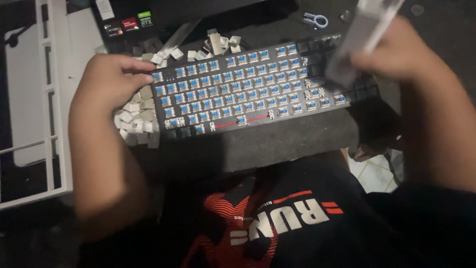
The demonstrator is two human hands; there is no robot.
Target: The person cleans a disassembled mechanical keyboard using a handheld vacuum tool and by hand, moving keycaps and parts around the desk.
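We're gripping a pale, blurred, flat tool [364, 37] in the right hand [401, 49] — fingers closed around its middle, its lower end hovering over the right end of the keyboard [253, 87]. The tool's long axis is running from the top right corner down-left toward the switches; what kind of tool it is, we can't tell through the blur.

The left hand [111, 82] is resting on the keyboard's left edge, fingers curled together with the fingertips touching the top-left corner, holding nothing we can see.

The keyboard is lying on a dark pad across the lap, long axis left-right, right end tilted slightly away. Most caps are off — blue switches [225, 89] exposed; a few dark caps are sitting at the right end.

Loose grey keycaps [136, 116] are crowding the left edge under our left hand, with more [218, 42] piled at the top edge. A white rack [49, 99] is sitting well left. A small blue-handled tool [316, 20] is lying beyond the top edge.
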